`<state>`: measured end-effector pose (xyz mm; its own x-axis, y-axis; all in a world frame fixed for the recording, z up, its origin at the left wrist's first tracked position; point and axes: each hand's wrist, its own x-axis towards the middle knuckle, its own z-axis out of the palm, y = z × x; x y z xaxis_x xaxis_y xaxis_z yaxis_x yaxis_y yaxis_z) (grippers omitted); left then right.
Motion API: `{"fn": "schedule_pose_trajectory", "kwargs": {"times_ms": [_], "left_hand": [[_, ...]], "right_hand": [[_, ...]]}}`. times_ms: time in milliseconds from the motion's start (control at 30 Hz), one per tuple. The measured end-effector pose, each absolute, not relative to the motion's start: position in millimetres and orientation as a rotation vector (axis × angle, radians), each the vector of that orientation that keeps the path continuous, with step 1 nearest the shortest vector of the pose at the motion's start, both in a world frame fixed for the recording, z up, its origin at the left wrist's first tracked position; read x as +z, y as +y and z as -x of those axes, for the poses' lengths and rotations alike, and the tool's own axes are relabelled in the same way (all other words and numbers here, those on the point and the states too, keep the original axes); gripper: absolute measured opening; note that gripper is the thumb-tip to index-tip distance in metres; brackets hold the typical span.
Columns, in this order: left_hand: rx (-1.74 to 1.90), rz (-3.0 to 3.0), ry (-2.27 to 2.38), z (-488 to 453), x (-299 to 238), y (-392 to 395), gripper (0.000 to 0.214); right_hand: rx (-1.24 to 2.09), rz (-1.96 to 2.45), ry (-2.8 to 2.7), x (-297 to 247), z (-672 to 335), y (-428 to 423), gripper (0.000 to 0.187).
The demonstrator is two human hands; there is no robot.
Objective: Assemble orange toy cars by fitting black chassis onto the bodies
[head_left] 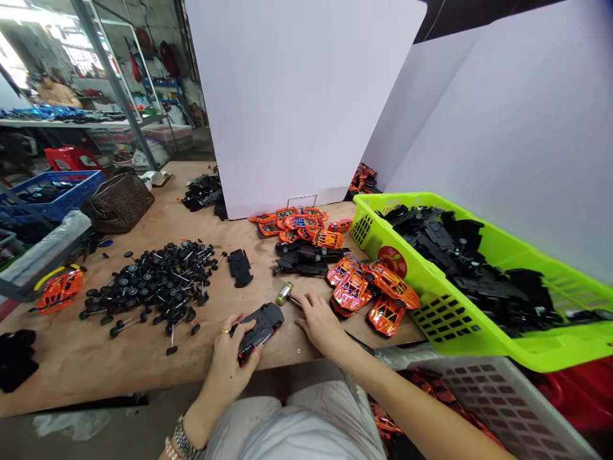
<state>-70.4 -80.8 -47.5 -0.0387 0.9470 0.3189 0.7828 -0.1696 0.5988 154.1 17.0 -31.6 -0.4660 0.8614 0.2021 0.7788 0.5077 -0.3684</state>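
Observation:
My left hand [228, 356] grips a black toy car chassis [261, 327] turned upside down at the front edge of the wooden table [96, 361]. My right hand [320, 319] is just right of it, fingers curled over the handle of a small hammer whose brass head [284, 294] lies on the table. A pile of black wheel-and-axle sets [158, 281] lies to the left. Orange toy car shells [368, 291] lie to the right of my right hand.
A lime green basket [431, 313] full of black chassis parts stands at the right. More orange shells [297, 225] and black chassis [301, 260] lie before a white board [297, 96]. A brown basket [117, 203] and blue crate [52, 191] stand left. A white crate [483, 402] sits below.

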Motion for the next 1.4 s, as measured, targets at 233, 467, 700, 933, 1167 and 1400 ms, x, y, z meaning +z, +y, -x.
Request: {"fn": "schedule_pose_trajectory", "kwargs": {"times_ms": [233,467,700,933,1167,1400], "left_hand": [[0.898,-2.342,1.816,80,-54,-65,0.037],[0.909,-2.476,1.853,80,-54,-58,0.031],[0.93,-2.495,1.824,77,-49,-58,0.03],[0.952,-2.385,1.864,74,-50,-59,0.029],[0.985,-2.327,1.799,69,-44,-57,0.024],[0.98,-2.353,1.817,69,-48,-55,0.023]], "right_hand": [[0.54,1.366,-2.371,-40,-159,22,0.044],[1.068,1.031,-2.066,-19,-168,6,0.034],[0.951,0.932,-2.176,11,-164,15,0.049],[0.707,0.98,-2.394,-2,-158,13,0.055],[0.821,1.082,-2.414,-4,-146,12,0.051],[0.75,1.197,-2.224,-4,-163,3,0.05]]}}
